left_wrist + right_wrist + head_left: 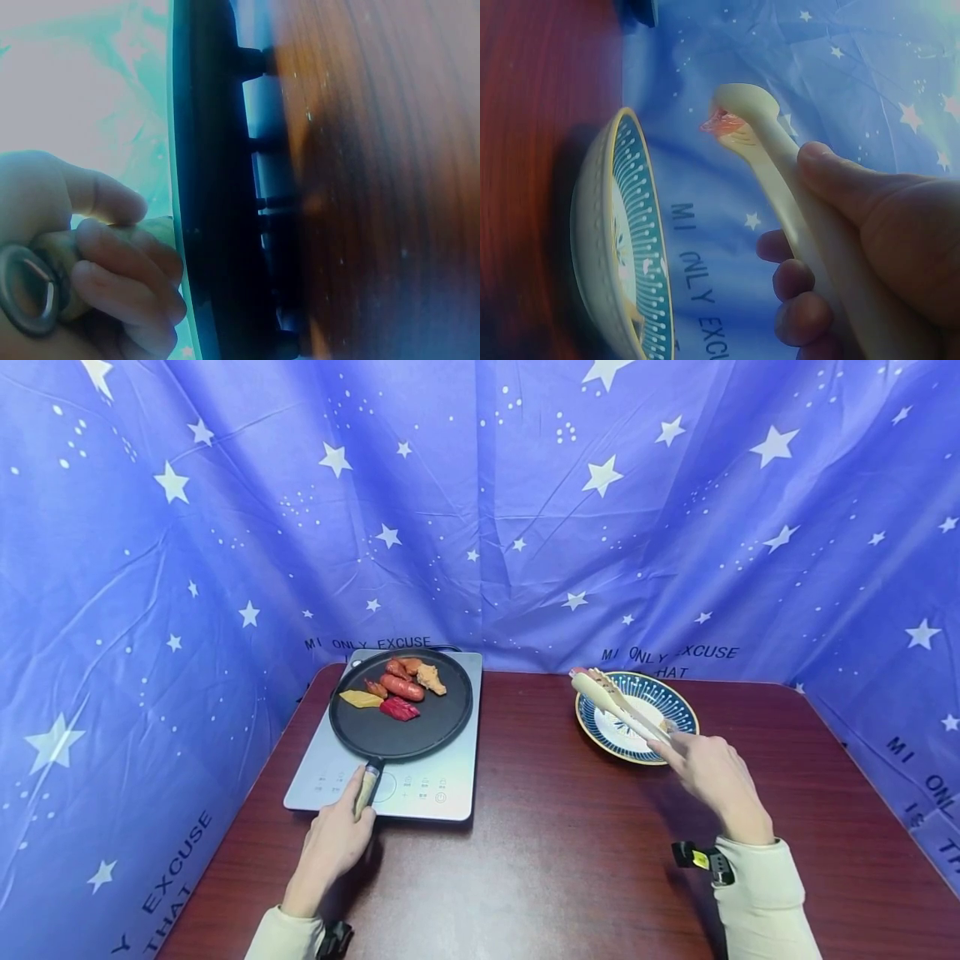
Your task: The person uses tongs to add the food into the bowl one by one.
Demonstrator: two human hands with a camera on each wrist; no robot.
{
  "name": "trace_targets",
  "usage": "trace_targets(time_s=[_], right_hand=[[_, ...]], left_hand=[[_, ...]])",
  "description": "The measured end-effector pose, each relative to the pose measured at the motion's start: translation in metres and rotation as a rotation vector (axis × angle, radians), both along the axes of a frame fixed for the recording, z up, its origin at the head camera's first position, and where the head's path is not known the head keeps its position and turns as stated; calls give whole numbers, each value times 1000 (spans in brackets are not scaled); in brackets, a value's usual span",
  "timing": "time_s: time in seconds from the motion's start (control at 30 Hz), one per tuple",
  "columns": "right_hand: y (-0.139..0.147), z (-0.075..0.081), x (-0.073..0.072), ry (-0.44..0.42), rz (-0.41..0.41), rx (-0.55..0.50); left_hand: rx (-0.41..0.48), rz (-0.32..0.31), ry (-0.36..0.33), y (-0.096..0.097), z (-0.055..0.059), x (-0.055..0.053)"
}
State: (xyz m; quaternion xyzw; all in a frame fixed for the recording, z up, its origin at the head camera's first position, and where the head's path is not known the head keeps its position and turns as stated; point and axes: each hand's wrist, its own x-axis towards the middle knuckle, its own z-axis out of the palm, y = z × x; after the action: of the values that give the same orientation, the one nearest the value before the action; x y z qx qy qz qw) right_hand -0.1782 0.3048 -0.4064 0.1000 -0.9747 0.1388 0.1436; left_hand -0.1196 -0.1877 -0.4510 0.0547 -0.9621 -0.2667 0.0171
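Observation:
My left hand (335,842) grips the handle (367,789) of a round black frying pan (401,737). Several pieces of food sit in the pan: a sausage (402,687), a yellow piece (361,699), a dark red piece (399,709) and brown fried-looking pieces (431,677). Over at the right, my right hand (718,781) holds cream tongs (780,146), thumb on one arm and fingers around the other. A small pinkish piece (721,124) shows between the tong tips; its kind is unclear. The tongs are above a blue-and-white patterned dish (587,732), apart from its rim.
Under the pan is a silver induction cooktop (457,760) with touch controls, on a dark red wooden table (540,827). A small brownish piece (667,725) lies in the dish. Blue star-printed curtains (480,527) hang behind and at both sides.

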Motion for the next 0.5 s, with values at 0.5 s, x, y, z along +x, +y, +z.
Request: trace_targets(time_s=[0.5], right_hand=[[-31, 4, -8, 59, 74, 27]], left_hand=[[2, -3, 5, 0, 0, 0]])
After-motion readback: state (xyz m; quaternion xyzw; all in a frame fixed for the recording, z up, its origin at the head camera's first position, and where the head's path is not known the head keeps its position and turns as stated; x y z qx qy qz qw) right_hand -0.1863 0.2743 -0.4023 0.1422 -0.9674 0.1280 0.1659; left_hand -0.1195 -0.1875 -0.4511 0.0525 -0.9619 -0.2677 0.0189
